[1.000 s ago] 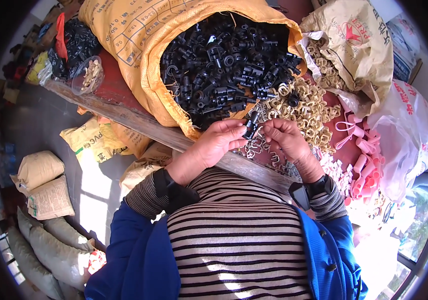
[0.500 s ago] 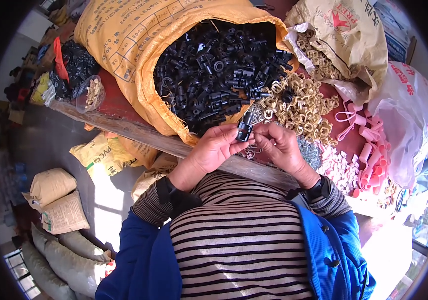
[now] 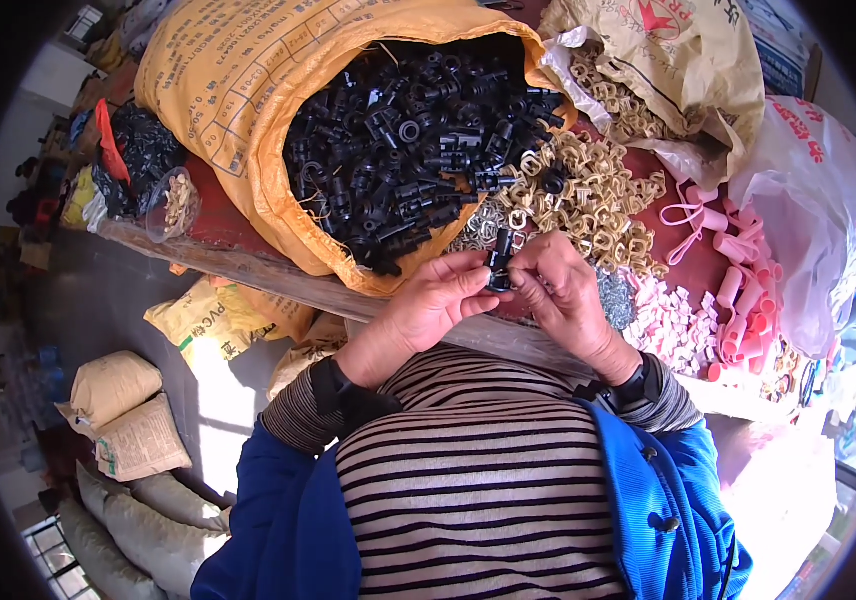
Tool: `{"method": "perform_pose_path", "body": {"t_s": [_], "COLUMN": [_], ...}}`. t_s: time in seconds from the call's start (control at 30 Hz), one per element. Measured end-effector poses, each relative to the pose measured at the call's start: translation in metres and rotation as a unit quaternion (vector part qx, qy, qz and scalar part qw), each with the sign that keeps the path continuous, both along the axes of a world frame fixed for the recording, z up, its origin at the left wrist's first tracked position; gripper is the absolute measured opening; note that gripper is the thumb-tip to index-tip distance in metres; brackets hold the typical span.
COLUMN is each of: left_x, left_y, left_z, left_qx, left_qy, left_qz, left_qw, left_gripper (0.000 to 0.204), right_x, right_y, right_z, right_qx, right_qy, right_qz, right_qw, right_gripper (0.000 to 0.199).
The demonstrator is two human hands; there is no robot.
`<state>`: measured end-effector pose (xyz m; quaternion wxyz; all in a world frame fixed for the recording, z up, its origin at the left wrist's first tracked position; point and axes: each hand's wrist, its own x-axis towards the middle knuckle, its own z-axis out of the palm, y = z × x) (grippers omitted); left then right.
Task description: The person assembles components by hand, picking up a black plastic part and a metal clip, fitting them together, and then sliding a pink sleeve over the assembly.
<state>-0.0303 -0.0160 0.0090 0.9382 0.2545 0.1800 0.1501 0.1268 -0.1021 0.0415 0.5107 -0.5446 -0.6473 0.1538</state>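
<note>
Between my fingers, over the table's front edge, stands a small black plastic fitting [image 3: 501,258], roughly upright. My left hand [image 3: 433,303] is closed on its lower end, thumb and fingers pinching it from the left. On the other side my right hand [image 3: 566,297] is closed in a pinch, its fingertips against the fitting's right side. Whatever small piece those fingertips hold, if any, is hidden. Just beyond lie a heap of cream-coloured plastic clips [image 3: 588,190] and some small silvery metal pieces [image 3: 478,225]. An orange woven sack [image 3: 258,200] lies open, full of similar black fittings [image 3: 398,150].
Right of my hands are small pink pieces [image 3: 673,330], pink tubular parts [image 3: 743,300] and a white plastic bag [image 3: 813,230]. Behind the clips sits a tan paper sack [image 3: 678,80]. A wooden edge [image 3: 238,270] borders the red table. Filled sacks [image 3: 138,440] stand on the floor at left.
The black fitting has been turned from a tilt to nearly upright in my left fingers. My right fingertips have stayed close beside it. The whole view has shifted slightly.
</note>
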Motion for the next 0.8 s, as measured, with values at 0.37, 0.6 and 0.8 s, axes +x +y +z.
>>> {"method": "perform_pose_path", "body": {"t_s": [0.37, 0.6, 0.8], "left_x": [0.051, 0.066, 0.048], "left_y": [-0.006, -0.008, 0.000], "left_z": [-0.002, 0.002, -0.004], "left_qx": [0.019, 0.066, 0.110], "left_qy": [0.039, 0.072, 0.063], "left_qz": [-0.059, -0.119, -0.122], "left_qw": [0.997, 0.988, 0.984], "left_gripper": [0.025, 0.025, 0.027], "right_x": [0.035, 0.038, 0.024], "right_y": [-0.028, -0.040, -0.030], "right_z": [0.000, 0.002, -0.007], "right_qx": [-0.018, -0.008, -0.016], "right_qy": [-0.123, -0.195, -0.229], "right_qz": [-0.087, -0.116, -0.095], "right_qw": [0.988, 0.974, 0.969], "right_gripper": [0.015, 0.019, 0.018]}}
